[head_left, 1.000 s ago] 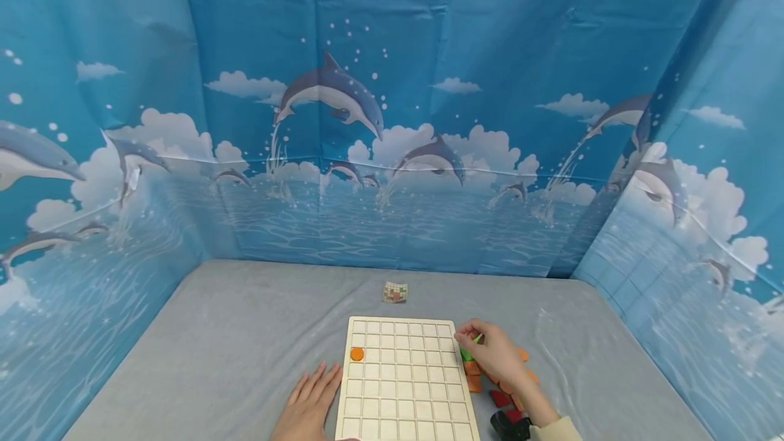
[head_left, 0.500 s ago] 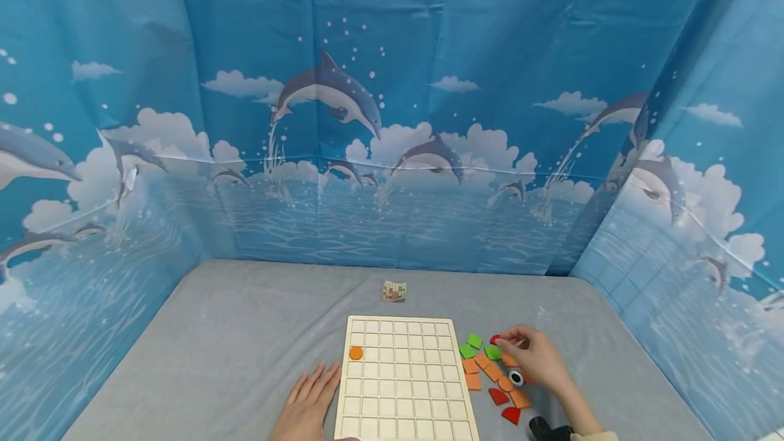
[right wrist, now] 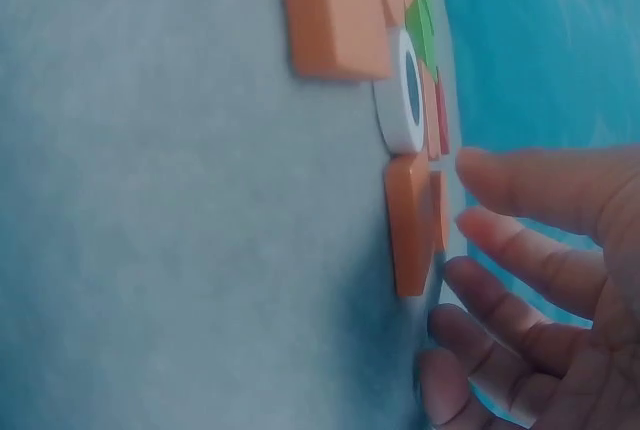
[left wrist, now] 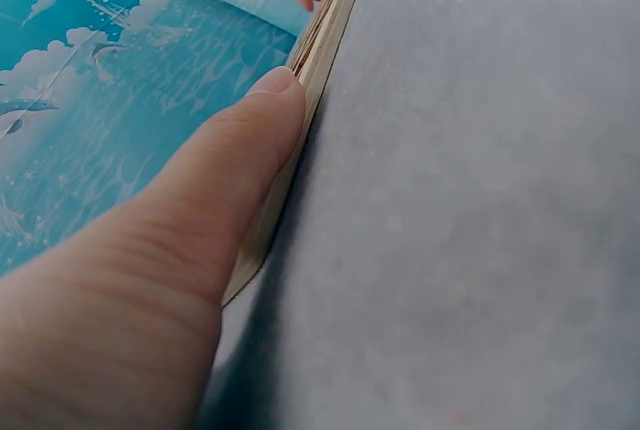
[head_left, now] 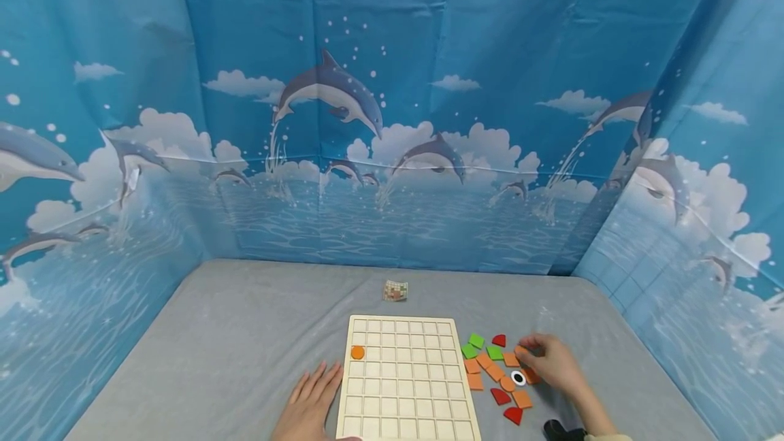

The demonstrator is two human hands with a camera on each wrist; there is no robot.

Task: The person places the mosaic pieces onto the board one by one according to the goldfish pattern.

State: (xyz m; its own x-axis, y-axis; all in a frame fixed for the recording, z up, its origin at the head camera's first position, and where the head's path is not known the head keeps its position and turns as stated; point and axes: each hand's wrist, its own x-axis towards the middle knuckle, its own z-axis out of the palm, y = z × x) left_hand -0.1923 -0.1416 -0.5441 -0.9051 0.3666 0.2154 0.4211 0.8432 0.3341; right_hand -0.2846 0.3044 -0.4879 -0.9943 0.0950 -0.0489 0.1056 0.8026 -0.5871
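Observation:
A pale wooden grid board (head_left: 404, 373) lies on the grey cloth, an orange disc (head_left: 358, 352) in a cell of its left column. My left hand (head_left: 311, 403) rests flat along the board's left edge. In the left wrist view its thumb (left wrist: 235, 145) lies against the board's side (left wrist: 318, 65). My right hand (head_left: 551, 359) is over the loose pieces to the right, fingertips at an orange piece (head_left: 520, 351). The right wrist view shows its thumb and fingers (right wrist: 520, 250) loosely bent and apart, beside orange pieces (right wrist: 408, 225), with nothing visibly gripped.
Around the right hand lie green pieces (head_left: 476, 341), red quarter-rounds (head_left: 499, 340), orange squares (head_left: 523, 399) and a white ring piece with a dark centre (head_left: 518, 378). A small printed card (head_left: 395, 291) sits beyond the board. A dolphin-print curtain (head_left: 392, 223) encloses the cloth.
The right hand has moved from the board's upper right side out to the right, letting go of a red quarter-round on the way. The left hand stays where it was.

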